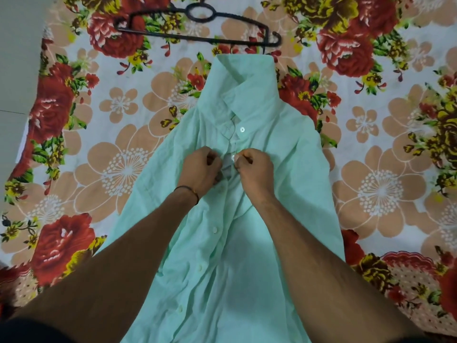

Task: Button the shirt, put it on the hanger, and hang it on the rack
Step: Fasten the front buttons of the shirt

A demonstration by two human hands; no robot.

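Observation:
A mint-green shirt (269, 149) lies face up on the bed, collar pointing away from me. My left hand (200, 169) pinches the left front edge of the placket just below the collar. My right hand (254, 169) pinches the right front edge beside a white button (233, 157) that shows between the two hands. One button (242, 129) higher up sits near the collar. Several buttons run down the open front below my wrists. A black plastic hanger (197, 26) lies flat on the bed beyond the collar.
The floral bedsheet (118, 134) with red and peach flowers covers the whole bed. A pale wall or floor (17, 58) shows past the bed's left edge. The rack is not in view.

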